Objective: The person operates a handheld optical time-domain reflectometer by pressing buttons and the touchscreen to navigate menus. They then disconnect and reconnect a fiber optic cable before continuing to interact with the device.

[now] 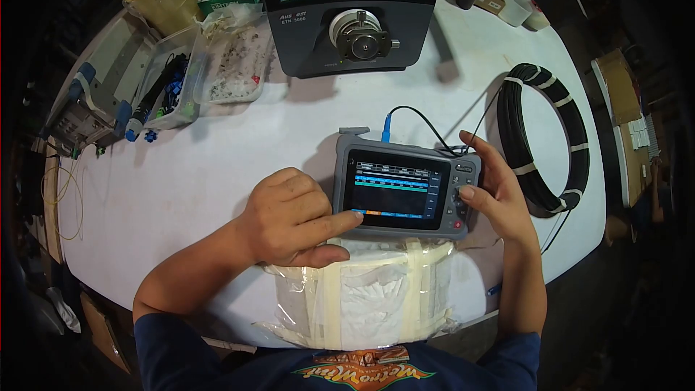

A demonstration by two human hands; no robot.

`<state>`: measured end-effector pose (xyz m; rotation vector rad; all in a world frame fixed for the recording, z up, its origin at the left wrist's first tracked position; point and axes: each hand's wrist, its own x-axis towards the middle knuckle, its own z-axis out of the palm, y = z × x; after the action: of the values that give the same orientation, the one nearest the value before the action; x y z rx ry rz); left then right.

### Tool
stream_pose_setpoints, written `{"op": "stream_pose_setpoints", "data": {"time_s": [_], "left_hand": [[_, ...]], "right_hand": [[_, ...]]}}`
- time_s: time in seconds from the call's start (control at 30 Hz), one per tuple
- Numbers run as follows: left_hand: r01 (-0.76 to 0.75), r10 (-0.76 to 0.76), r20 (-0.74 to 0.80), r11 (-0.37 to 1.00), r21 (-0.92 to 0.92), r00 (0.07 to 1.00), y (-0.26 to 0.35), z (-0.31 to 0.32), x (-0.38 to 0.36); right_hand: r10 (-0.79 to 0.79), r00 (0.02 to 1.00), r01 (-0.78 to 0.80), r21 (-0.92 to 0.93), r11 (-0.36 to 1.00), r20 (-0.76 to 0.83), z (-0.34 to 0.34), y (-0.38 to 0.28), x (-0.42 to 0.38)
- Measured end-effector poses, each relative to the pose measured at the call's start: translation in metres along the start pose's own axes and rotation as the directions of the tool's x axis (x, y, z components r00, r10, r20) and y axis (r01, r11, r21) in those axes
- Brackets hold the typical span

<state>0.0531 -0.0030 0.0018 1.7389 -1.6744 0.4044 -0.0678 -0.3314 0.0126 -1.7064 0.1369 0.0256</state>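
The handheld fibre tester sits near the front edge of the white tabletop, propped on a plastic-wrapped, taped bundle, with a thin black cable on a blue connector running from its top; working its screen well probably calls for one light fingertip tap while the other hand steadies the case. The left hand is mostly curled, its index finger out and touching the screen's lower left corner, grasping nothing. The right hand cups the tester's right edge, thumb resting on the side buttons.

Left hand index fingertip touches handheld tester screen's lower left; right hand grips tester's right edge, thumb on buttons. Cable coil just right of right hand.
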Motion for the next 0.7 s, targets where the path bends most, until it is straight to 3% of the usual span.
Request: {"op": "stream_pose_setpoints", "data": {"time_s": [0.7], "left_hand": [[0.025, -0.024, -0.035, 1.0, 0.014, 0.999, 0.0031, -0.0037, 0.0025]], "right_hand": [[0.018, 1.0, -0.018, 0.029, 0.999, 0.005, 0.0019, -0.0026, -0.0019]]}}
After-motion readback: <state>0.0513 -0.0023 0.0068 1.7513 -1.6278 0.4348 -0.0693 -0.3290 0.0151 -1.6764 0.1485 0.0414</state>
